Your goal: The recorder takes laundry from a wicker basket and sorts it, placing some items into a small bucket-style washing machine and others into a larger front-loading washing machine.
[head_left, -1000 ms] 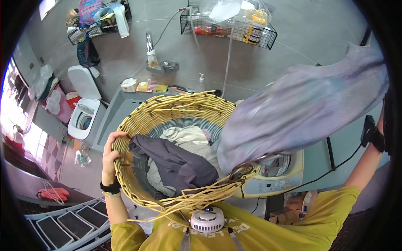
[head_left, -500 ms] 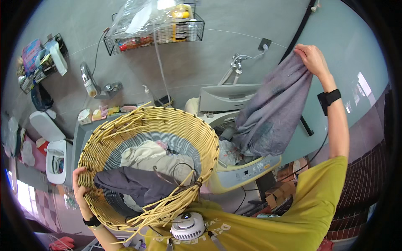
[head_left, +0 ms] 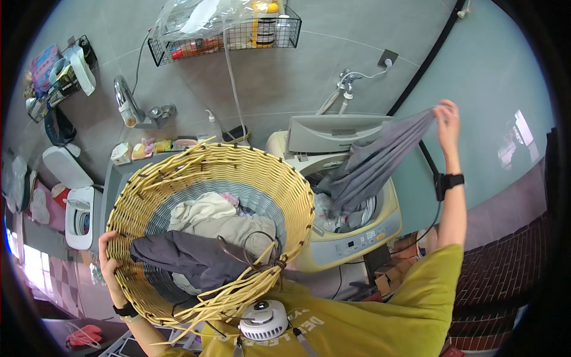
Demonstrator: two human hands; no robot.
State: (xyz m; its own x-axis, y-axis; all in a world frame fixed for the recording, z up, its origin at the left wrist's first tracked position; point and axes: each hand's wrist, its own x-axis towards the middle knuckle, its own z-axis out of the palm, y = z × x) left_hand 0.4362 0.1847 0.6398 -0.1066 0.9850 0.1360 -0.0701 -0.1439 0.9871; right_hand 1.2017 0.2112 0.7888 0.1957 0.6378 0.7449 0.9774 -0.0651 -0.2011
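Right hand (head_left: 447, 122) is up high near the wall, fingers pinched on the top edge of a grey garment (head_left: 375, 163), so it's closed and holding cloth. That garment hangs down at a slant from your grip into the open tub of the top-loading washing machine (head_left: 351, 238), its lower end lying on the other laundry already in there. The washer's lid (head_left: 333, 134) stands tipped up at the back.

Your left hand (head_left: 110, 262) is curled around the near-left rim of the yellow wicker laundry basket (head_left: 285, 184), fingers wrapped over the edge, so it's holding the basket against your chest. Inside the basket you've got a dark grey garment (head_left: 190, 256) draped across the near side and cream-coloured clothes (head_left: 214, 217) piled toward the middle. Some of the wicker strands on the near rim are loose and sticking out.

Packaging-wise: a black wire shelf (head_left: 229, 35) on the wall above holds a crumpled clear plastic bag (head_left: 196, 18) and a yellow-capped bottle (head_left: 264, 21), plus something red at its left end. A second wire rack (head_left: 59, 77) at the far left carries colourful packets, too small to make out. Along the back edge of the sink counter (head_left: 116, 175) sit small yellow, white and pink items and a clear pump bottle (head_left: 212, 126).
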